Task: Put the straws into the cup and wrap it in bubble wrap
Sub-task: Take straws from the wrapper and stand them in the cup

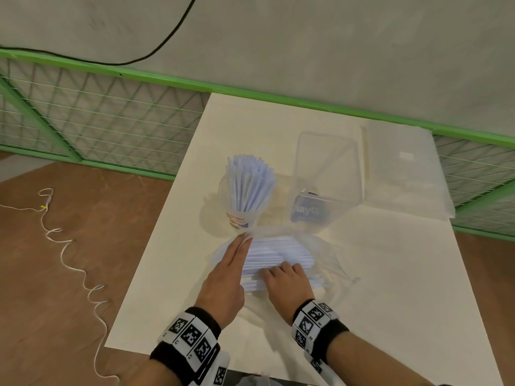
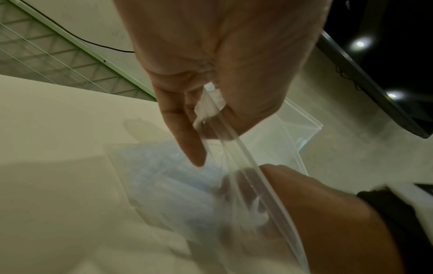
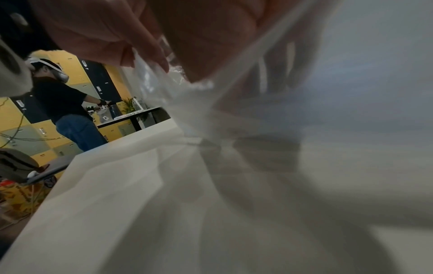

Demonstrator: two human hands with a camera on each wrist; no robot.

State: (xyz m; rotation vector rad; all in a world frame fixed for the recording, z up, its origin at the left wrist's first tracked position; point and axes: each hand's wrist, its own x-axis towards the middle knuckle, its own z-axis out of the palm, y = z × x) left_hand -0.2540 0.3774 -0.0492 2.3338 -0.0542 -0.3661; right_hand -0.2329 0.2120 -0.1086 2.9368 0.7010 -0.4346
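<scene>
A printed cup (image 1: pixel 241 220) stands upright on the white table (image 1: pixel 390 274), packed with pale blue straws (image 1: pixel 249 182). Just in front of it lies a clear zip bag (image 1: pixel 315 254) holding more straws (image 1: pixel 278 252). My left hand (image 1: pixel 246 238) pinches the bag's zip edge (image 2: pixel 234 148) between thumb and fingers (image 2: pixel 194 144) and lifts it. My right hand (image 1: pixel 276 270) reaches into the bag's mouth, its fingers curled over the straw bundle; through the plastic the right hand (image 2: pixel 316 213) shows blurred. A sheet of bubble wrap (image 1: pixel 401 174) lies flat at the far right.
An empty clear plastic container (image 1: pixel 326 168) with a blue label stands right of the cup. A green mesh fence (image 1: pixel 111 118) runs behind the table. A white cord (image 1: pixel 72 260) trails on the floor at left. Another person (image 3: pixel 61 103) works at a far table.
</scene>
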